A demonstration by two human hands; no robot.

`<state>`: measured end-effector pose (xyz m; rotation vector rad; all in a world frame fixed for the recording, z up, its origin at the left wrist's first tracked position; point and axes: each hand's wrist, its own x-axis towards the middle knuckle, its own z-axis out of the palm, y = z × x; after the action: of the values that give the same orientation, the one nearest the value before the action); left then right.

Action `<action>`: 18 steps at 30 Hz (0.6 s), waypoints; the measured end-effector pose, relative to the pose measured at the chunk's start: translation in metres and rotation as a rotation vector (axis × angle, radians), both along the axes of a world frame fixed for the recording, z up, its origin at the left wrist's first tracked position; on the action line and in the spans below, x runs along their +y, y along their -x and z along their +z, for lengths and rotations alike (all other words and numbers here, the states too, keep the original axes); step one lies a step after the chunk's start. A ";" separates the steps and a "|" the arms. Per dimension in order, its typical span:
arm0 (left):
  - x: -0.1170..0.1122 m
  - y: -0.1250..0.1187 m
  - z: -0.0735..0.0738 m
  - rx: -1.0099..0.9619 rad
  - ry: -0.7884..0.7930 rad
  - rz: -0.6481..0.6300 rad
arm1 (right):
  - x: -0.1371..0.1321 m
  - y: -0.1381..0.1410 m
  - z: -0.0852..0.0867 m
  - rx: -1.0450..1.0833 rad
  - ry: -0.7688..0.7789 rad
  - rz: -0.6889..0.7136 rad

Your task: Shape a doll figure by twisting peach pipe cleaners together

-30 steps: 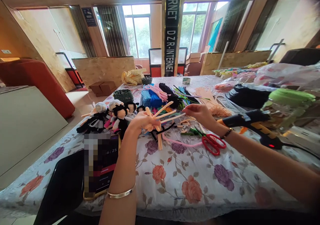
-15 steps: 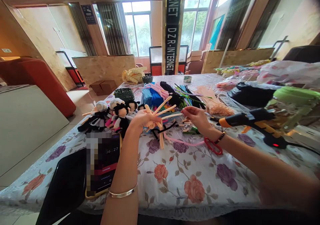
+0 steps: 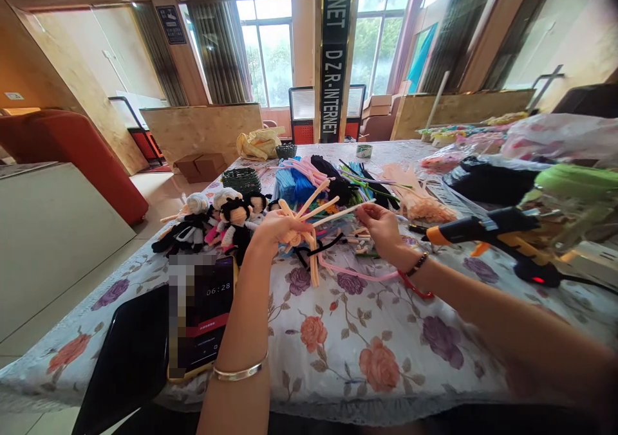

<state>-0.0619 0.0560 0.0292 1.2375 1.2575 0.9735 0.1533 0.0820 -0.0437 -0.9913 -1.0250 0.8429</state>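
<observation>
My left hand is closed around a bunch of peach pipe cleaners, whose stems fan out upward and hang down below the fingers. One pale stem runs from the bunch to my right hand, which pinches it near its far end. Red scissors lie by my right wrist, their handles partly hidden. Beneath the hands are a black pipe cleaner and a pink one. Left of my left hand sit several small dolls with black or white hair.
A black and orange glue gun with a red light lies on the right. Behind the hands are piles of blue stems and peach stems. A lit phone and a black tablet-like slab lie at left. A dark basket stands behind the dolls.
My right hand has shifted slightly, and the pale stem it pinches now slants up more steeply toward its fingers. The scissors look turned by my wrist. My left hand keeps its hold.
</observation>
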 end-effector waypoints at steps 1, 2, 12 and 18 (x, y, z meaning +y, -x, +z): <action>0.001 0.000 -0.001 0.000 0.002 0.007 | 0.001 -0.001 0.001 0.024 -0.002 -0.012; 0.003 0.001 -0.003 -0.001 0.004 0.010 | 0.002 -0.003 0.002 0.046 -0.004 -0.019; 0.006 0.002 -0.007 -0.051 0.003 -0.026 | -0.007 0.000 0.009 0.128 -0.029 0.026; 0.010 -0.012 -0.018 -0.179 -0.017 0.096 | 0.008 0.005 0.040 0.139 -0.155 0.048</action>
<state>-0.0498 0.0655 0.0108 1.0850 1.1785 1.1405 0.1479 0.0898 -0.0033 -0.7686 -0.9821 0.8466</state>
